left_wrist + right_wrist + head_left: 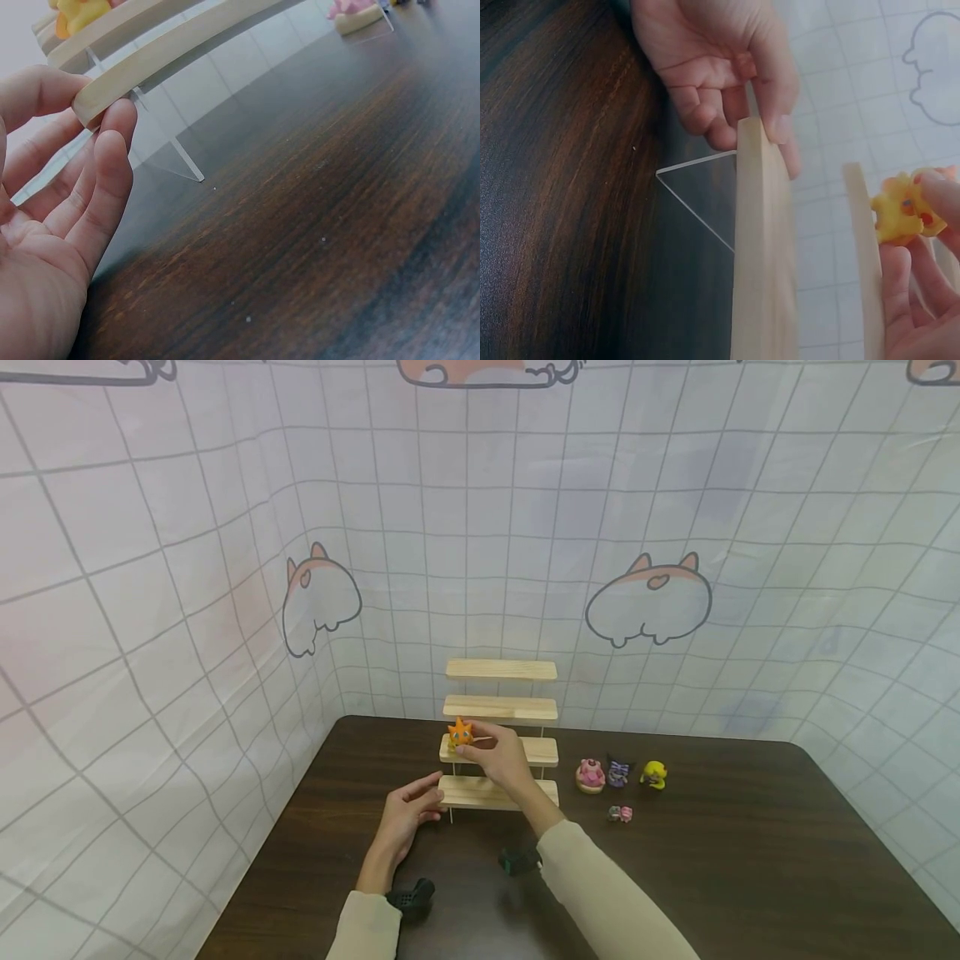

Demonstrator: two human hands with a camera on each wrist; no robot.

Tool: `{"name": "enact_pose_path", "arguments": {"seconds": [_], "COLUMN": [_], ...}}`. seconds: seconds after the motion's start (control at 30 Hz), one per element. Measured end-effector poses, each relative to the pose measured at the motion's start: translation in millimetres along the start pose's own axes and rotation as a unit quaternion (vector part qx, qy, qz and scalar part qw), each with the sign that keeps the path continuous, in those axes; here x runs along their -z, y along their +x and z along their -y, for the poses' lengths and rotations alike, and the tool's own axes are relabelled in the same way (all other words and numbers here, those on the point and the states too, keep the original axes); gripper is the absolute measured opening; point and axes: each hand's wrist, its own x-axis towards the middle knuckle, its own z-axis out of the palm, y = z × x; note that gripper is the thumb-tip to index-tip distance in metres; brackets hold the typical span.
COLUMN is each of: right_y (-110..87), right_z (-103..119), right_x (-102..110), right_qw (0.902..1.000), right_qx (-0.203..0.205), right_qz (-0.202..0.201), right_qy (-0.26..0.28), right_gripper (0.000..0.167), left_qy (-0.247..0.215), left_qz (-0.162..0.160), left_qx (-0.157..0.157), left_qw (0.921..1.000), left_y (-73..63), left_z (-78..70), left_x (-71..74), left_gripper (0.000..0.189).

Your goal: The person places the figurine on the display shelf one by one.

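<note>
A tiered wooden display stand [491,792] with clear supports stands on the dark table. My left hand [405,814] pinches the left end of its lowest board [157,61], thumb above and fingers beneath. An orange and yellow toy figurine [460,735] with a spiky head is at the left end of the second board from the bottom [536,751]. My right hand [504,760] holds this figurine between thumb and fingers. In the right wrist view the figurine [897,217] is right against the board; whether its full weight rests there I cannot tell.
Right of the stand are a pink figurine [590,775], a purple and dark one [618,773], a yellow one [654,774] and a small grey-and-pink piece [620,813]. A white gridded cloth [510,568] hangs behind the table [712,860].
</note>
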Motion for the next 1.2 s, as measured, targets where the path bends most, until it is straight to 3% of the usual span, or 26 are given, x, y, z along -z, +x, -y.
{"name": "enact_pose_path", "arguments": {"seconds": [0.33,0.53,0.67,0.8,1.2], "right_y": [-10.0,-27.0,-40.4,-55.5,-94.3], "right_z": [-3,-11,-16,-27,-63], "right_x": [10,28,46,68,143], "right_qw": [0.9998,0.9986,0.9973,0.9972,0.9992], "right_qx": [0.007,-0.001,-0.003,-0.005,0.018], "right_qz": [-0.011,-0.036,-0.043,-0.029,-0.034], "right_qy": [0.013,0.039,0.059,0.069,0.013], "right_gripper": [0.052,0.038,0.03,0.033,0.035], "left_qy": [-0.004,-0.006,-0.006,-0.004,-0.002], "left_qz": [-0.002,0.0,-0.002,-0.004,-0.003], "left_qx": [0.002,-0.001,0.0,-0.001,0.002], "left_qw": [1.0,1.0,1.0,1.0,1.0], "left_y": [0.7,0.9,0.4,1.0,1.0], "left_z": [1.3,1.7,1.9,1.9,1.7], "left_x": [-0.1,-0.4,0.4,1.3,0.7], "left_gripper": [0.043,0.046,0.044,0.044,0.046]}}
